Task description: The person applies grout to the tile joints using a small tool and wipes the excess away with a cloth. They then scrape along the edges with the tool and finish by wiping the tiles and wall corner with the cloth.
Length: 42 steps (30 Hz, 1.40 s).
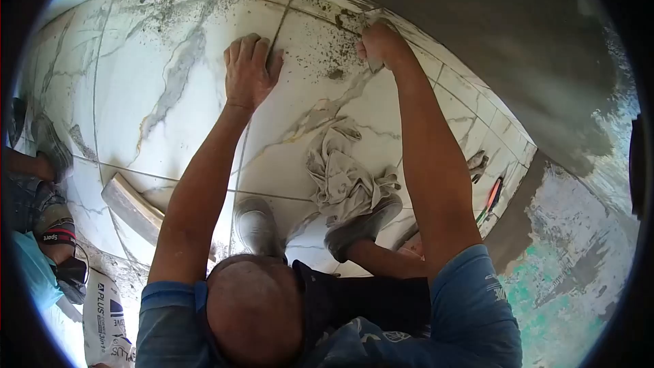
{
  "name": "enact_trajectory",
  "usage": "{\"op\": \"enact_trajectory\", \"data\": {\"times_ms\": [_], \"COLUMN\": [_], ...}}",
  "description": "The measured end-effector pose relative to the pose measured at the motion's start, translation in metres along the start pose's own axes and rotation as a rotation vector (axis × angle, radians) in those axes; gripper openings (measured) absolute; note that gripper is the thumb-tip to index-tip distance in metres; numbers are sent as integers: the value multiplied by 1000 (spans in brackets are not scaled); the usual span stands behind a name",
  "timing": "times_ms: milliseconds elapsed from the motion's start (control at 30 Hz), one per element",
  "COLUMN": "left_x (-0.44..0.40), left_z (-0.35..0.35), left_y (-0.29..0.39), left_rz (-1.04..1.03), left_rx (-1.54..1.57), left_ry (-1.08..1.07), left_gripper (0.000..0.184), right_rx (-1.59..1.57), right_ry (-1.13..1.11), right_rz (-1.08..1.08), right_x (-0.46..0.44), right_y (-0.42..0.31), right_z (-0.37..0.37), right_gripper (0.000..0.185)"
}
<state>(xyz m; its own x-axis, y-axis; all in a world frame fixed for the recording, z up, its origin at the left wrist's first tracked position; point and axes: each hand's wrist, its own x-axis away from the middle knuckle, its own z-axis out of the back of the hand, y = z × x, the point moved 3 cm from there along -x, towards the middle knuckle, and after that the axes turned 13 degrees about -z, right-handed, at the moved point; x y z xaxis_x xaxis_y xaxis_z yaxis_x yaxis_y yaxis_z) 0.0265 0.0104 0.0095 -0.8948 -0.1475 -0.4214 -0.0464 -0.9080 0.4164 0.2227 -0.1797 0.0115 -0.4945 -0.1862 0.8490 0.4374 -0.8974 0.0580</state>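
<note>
A bare knee (253, 310) looms closest at the bottom, while at the left rim another person (37, 221) and a printed bag (102, 317) are cut off. The left hand (251, 71) rests open, fingers slightly bent, on the tiled floor (204, 95), and dark grit (334, 54) lies between it and the right hand (383, 42), nearer the latter. The right hand closes around a thin piece (375, 65), mostly hidden and hard to identify, above a crumpled cloth (344, 170) nearer the body.
</note>
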Motion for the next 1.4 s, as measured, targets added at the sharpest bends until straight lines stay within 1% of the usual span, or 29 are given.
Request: {"op": "enact_trajectory", "data": {"times_ms": [33, 67, 100, 167, 200, 267, 400, 467, 533, 567, 600, 633, 667, 700, 767, 900, 967, 1067, 1100, 1167, 1300, 1333, 1367, 1400], "left_x": [0, 0, 0, 0, 0, -1, -1, -1, -1, -1, 0, 0, 1, 1, 0, 0, 0, -1, -1, 0, 0, 0, 1, 1], "left_z": [0, -1, 3, 3, 3, 3, 4, 4, 3, 3, 2, 1, -1, 0, 0, 1, 1, 2, 1, 0, -1, -1, -1, -1], "left_y": [0, 0, 0, 0, -1, 0, -1, 0, 1, 0, 0, -1, -2, -1, -1, 0, 0, 0, 0, -1, -1, -1, -1, -1], "left_rz": [-2, -3, -1, 3, 4, 9, 11, 3, 7, 13, 11, -2, -14, -14, -8, 1, -3, -5, -6, -10, -7, -4, -1, -2], "left_rx": [5, 10, 8, 3, 2, 8, 2, -3, 3, 2, 4, -1, -7, -6, -11, -15, -16, -22, -21, -15, -23, -24, -25, -24], "left_ry": [3, 7, 7, -22, -21, -32, -24, -24, -24, -24, -20, -6, 8, 11, 1, -22, -29, -36, -34, -14, -35, -35, -37, -38], "left_gripper": [28, 28, 28, 29, 29, 28, 28, 28, 28, 28, 28, 28, 28, 28, 28, 28, 28, 28, 28, 29, 29, 29, 29, 29], "right_rx": [-365, -730, -728, -724, -723, -818, -841, -1056, -1073, -1090, -1090, -962, -833, -831, -839, -829, -617, -705, -704, -815, -758, -797, -835, -836], "right_ry": [57, 114, 113, 19, 20, 30, 87, 98, 136, 173, 177, 190, 201, 204, 125, 140, 183, 223, 225, 208, 282, 269, 252, 252], "right_rz": [-107, -212, -209, -278, -276, -271, -230, -246, -228, -202, -203, -171, -139, -140, -195, -195, -139, -117, -118, -107, -49, -111, -175, -176], "right_x": [-1, -1, 14, 51, 46, 32, 47, 58, 66, 70, 70, 70, 69, 72, 75, 55, 53, 27, 32, 48, 52, 68, 82, 90], "right_y": [4, 9, 0, -20, -19, -11, -14, -12, -11, -11, -9, -9, -9, -11, -16, -13, -15, -3, -4, -8, -5, -14, -21, -25], "right_z": [-2, -3, 5, 26, 24, 17, 21, 23, 20, 22, 20, 19, 18, 19, 18, 13, 21, 11, 12, 12, 11, 17, 20, 22], "right_gripper": [28, 34, 34, 30, 30, 27, 26, 26, 29, 39, 39, 31, 29, 29, 28, 29, 33, 37, 37, 41, 43, 36, 33, 33]}}
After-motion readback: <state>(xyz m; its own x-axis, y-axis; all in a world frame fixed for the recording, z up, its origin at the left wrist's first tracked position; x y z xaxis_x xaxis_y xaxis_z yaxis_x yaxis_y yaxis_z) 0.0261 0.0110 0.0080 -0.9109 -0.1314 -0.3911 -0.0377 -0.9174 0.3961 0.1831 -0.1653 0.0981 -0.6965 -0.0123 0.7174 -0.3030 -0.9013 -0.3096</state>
